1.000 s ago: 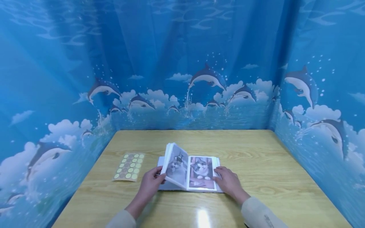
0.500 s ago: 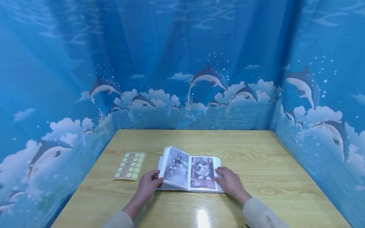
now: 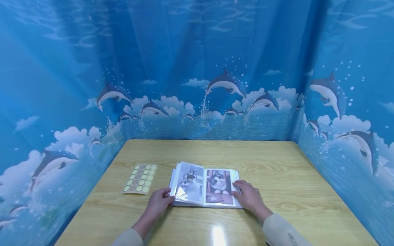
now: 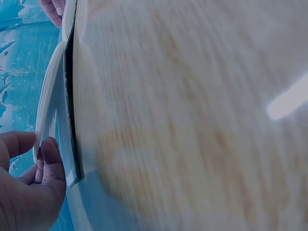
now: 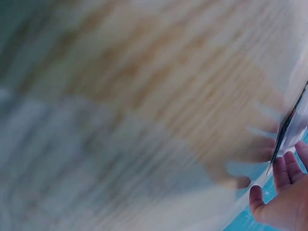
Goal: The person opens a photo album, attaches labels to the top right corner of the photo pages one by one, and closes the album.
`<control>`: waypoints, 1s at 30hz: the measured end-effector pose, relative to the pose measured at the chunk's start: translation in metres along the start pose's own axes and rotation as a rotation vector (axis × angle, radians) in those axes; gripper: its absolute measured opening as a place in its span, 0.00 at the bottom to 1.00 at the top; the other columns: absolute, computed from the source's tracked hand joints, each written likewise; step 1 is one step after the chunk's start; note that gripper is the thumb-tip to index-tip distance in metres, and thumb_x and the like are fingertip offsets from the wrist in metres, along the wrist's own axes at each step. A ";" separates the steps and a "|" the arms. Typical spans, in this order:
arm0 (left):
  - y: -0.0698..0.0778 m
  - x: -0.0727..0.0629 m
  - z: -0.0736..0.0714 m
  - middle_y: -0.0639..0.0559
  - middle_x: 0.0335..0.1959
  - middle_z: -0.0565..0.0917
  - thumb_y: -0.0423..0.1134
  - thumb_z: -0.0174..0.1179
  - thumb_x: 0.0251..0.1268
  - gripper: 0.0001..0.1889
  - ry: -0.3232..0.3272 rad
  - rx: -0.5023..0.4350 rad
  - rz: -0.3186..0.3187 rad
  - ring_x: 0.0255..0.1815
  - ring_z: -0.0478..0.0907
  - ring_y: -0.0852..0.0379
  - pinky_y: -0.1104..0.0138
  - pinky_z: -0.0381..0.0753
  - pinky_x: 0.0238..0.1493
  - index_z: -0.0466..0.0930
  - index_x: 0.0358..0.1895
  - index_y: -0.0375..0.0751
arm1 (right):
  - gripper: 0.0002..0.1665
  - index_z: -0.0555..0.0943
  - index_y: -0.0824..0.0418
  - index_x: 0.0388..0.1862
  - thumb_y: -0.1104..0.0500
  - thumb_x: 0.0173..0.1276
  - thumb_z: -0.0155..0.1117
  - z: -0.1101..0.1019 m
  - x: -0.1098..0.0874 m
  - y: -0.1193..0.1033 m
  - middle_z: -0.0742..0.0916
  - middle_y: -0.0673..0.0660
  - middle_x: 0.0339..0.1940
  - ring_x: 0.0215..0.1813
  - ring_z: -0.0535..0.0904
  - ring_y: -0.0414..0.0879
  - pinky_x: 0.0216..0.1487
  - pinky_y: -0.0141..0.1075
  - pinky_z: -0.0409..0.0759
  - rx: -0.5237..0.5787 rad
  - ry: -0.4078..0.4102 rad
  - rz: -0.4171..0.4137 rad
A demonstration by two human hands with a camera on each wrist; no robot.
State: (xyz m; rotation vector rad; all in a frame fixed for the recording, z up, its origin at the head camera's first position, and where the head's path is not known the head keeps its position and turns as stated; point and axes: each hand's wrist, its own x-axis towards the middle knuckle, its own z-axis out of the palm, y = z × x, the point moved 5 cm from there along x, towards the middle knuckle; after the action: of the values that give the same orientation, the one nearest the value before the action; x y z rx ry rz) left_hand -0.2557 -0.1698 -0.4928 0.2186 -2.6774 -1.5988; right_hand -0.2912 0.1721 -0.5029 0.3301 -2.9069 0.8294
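Note:
A small photo album (image 3: 220, 205) lies spread on the table, with a cat picture (image 3: 218, 186) on its right page and another on the left page (image 3: 190, 184). My left hand (image 3: 158, 205) pinches a stack of left-side pages at its outer lower corner. From the left wrist view, this page stack (image 4: 44, 98) curves up off the cover, between thumb and fingers of the left hand (image 4: 36, 187). My right hand (image 3: 248, 196) holds the album's right edge, its thumb over the page border. In the right wrist view, fingertips of the right hand (image 5: 284, 197) meet the cover's edge.
A sheet of round pale-yellow stickers (image 3: 140, 179) lies left of the album, with some circles a different, browner tone. The wood-grain table (image 3: 261, 157) is enclosed at the back and sides by a blue dolphin curtain (image 3: 191, 126).
The raised left-hand pages have come down to the left and lie flatter. My left hand has moved slightly left and down with them. The right hand has stayed almost still.

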 end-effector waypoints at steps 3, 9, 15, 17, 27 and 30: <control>-0.002 0.000 0.000 0.47 0.34 0.83 0.31 0.67 0.54 0.24 -0.005 0.037 -0.014 0.35 0.79 0.54 0.60 0.83 0.40 0.77 0.55 0.23 | 0.22 0.82 0.64 0.57 0.55 0.68 0.66 -0.001 0.001 0.000 0.80 0.65 0.62 0.65 0.73 0.65 0.60 0.66 0.67 0.000 -0.001 0.001; -0.004 -0.001 0.002 0.46 0.34 0.82 0.31 0.68 0.52 0.20 -0.017 0.117 -0.041 0.34 0.77 0.53 0.62 0.82 0.36 0.80 0.49 0.24 | 0.22 0.81 0.64 0.58 0.55 0.68 0.66 -0.002 0.002 0.000 0.80 0.65 0.62 0.65 0.73 0.65 0.60 0.66 0.67 -0.004 -0.004 0.003; -0.004 0.002 0.002 0.42 0.36 0.83 0.34 0.70 0.51 0.19 -0.017 0.228 -0.067 0.36 0.78 0.49 0.55 0.82 0.41 0.82 0.45 0.27 | 0.22 0.81 0.64 0.58 0.55 0.67 0.66 -0.004 0.002 -0.003 0.80 0.65 0.62 0.64 0.73 0.66 0.60 0.67 0.67 0.000 -0.001 0.010; -0.003 0.003 0.001 0.41 0.38 0.83 0.35 0.71 0.50 0.20 -0.019 0.264 -0.067 0.37 0.79 0.48 0.52 0.82 0.44 0.81 0.46 0.28 | 0.22 0.81 0.64 0.58 0.56 0.67 0.66 -0.004 0.002 -0.003 0.80 0.66 0.62 0.64 0.74 0.66 0.60 0.68 0.67 -0.001 0.003 0.011; -0.007 0.004 -0.007 0.45 0.31 0.81 0.34 0.68 0.57 0.22 -0.059 0.175 -0.057 0.21 0.75 0.54 0.64 0.80 0.22 0.76 0.53 0.25 | 0.24 0.79 0.66 0.60 0.57 0.68 0.65 -0.003 0.000 -0.006 0.80 0.67 0.62 0.65 0.72 0.66 0.63 0.67 0.65 0.041 0.000 0.051; -0.006 0.007 -0.010 0.44 0.34 0.82 0.37 0.67 0.59 0.22 -0.043 0.204 -0.037 0.26 0.77 0.53 0.61 0.82 0.27 0.77 0.53 0.26 | 0.24 0.79 0.66 0.61 0.58 0.68 0.65 -0.003 0.000 -0.006 0.79 0.67 0.62 0.65 0.72 0.67 0.62 0.67 0.65 0.038 0.006 0.062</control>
State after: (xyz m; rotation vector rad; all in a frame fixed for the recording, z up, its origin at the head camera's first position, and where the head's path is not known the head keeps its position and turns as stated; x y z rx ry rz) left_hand -0.2607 -0.1827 -0.4936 0.2406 -2.8859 -1.3524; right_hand -0.2893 0.1685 -0.4973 0.2410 -2.9132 0.8939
